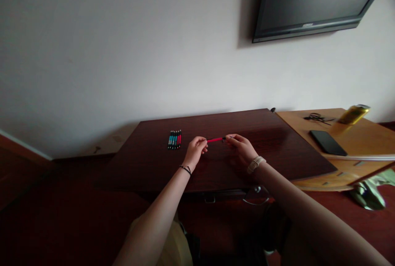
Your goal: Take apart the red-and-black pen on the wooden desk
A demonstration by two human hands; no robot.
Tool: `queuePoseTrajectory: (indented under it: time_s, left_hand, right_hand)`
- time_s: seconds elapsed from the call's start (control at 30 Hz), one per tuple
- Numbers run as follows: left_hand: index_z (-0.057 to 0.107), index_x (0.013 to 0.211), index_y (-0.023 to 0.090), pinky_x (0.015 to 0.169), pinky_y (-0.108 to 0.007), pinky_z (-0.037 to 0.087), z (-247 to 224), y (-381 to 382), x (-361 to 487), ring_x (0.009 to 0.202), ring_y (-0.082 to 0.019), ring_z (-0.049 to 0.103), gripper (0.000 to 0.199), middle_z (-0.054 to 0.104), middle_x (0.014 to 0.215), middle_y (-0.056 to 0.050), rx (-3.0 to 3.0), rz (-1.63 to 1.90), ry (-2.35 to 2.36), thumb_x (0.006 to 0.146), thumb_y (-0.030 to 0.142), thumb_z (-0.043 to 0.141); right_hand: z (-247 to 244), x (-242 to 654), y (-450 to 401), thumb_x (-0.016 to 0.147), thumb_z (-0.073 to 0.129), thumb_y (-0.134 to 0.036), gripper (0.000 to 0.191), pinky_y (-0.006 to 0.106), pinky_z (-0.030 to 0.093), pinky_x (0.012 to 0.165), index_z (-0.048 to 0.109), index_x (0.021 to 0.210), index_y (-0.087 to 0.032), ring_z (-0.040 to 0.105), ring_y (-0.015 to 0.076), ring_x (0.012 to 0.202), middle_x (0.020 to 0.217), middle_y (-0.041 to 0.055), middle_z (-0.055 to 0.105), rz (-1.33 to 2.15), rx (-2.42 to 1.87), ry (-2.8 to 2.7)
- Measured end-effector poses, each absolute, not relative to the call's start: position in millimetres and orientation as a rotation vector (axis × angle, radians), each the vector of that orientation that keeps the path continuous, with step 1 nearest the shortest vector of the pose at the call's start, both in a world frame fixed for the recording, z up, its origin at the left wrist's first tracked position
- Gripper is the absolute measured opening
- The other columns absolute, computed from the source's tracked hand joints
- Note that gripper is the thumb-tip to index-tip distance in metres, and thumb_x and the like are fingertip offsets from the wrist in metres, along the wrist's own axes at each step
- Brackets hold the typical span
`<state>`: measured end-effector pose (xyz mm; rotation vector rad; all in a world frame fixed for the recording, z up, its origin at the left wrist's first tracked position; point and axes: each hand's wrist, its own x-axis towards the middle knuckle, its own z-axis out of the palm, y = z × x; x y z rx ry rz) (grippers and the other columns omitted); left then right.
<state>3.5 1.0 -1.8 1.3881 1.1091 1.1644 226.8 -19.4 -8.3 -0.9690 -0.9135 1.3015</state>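
A red pen point(214, 139) with black ends is stretched level between my two hands, above the dark wooden table point(247, 122). My left hand point(196, 149), with a dark band at its wrist, pinches one end of it. The other end is between the fingertips of my right hand point(242, 146), which wears a pale watch. To the left of my left hand, several pens point(174, 139) lie side by side in a neat row, blue-green ones on the left and red at the right end.
On the lighter wooden cabinet point(296, 126) at the right are a black phone point(327, 142), a dark cable point(317, 118) and a yellow can point(354, 114). A television point(311, 3) hangs on the wall above. A light green bag-like item point(368, 194) is on the floor.
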Motion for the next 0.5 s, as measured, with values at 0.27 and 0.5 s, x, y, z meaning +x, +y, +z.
queuePoseTrajectory:
  time_s: [0.27,0.5]
  left_hand:
    - [0.065,0.081,0.017,0.055,-0.023,0.040,-5.0,2.8,7.3,0.061,-0.013,0.060,0.043,0.063,0.068,-0.002,1.430,1.167,1.134,0.091,0.059,0.061]
    - [0.064,0.083,0.018,0.055,-0.023,0.042,-5.6,2.9,10.2,0.062,-0.013,0.062,0.041,0.067,0.076,-0.003,1.392,1.154,1.125,0.087,0.059,0.065]
  right_hand:
    - [-7.9,228.6,-19.9,0.067,0.091,-0.051,0.040,0.028,0.044,0.066,0.075,0.089,-0.021,0.057,0.0133,0.071,0.082,0.0014,0.069,1.291,-0.967,-0.912]
    - [-6.2,227.2,-21.2,0.066,0.091,-0.054,0.044,0.030,0.047,0.068,0.075,0.090,-0.022,0.059,0.0156,0.073,0.085,0.0029,0.071,1.283,-0.987,-0.918]
